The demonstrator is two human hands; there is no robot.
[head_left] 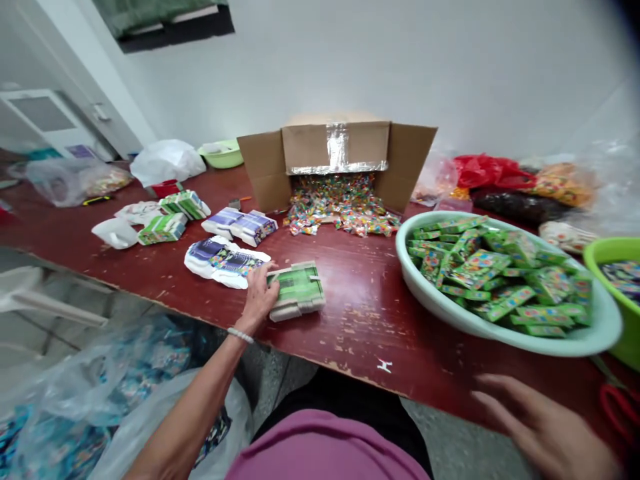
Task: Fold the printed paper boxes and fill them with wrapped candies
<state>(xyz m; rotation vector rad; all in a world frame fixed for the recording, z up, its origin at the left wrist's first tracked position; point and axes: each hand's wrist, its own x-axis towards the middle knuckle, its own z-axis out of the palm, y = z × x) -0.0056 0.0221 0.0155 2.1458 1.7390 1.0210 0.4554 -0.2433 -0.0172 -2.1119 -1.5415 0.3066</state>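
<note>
Green printed card, creased and pale along its edges, makes up the flat block-shaped stack (297, 290) on the table (367, 303) in front of you, near its front edge. Your left hand (257, 293) touches the left end of that stack, thumb laid on the printed top and fingers slightly curled about the far left corner; whether they grasp it firmly or merely rest, you cannot tell. Beaded and pale, a bracelet (241, 335) circles that wrist. Your right hand (545, 427), blurred, is at the lower right near the table's edge, its fingers released and parted

Beneath the stack the tabletop is dark red, glossy and scuffed down to lighter specks. Just beyond your left fingers lie curved purple card sheets (220, 260) with white edges, and behind them chunky purple bundles (240, 225). Farther back, a brown cardboard box (305, 150) with spread flaps spills small shiny wrapped pieces (340, 210). To your right, an oval pale plastic tub (440, 308) holds a heap of slim green cartons (505, 273)
</note>
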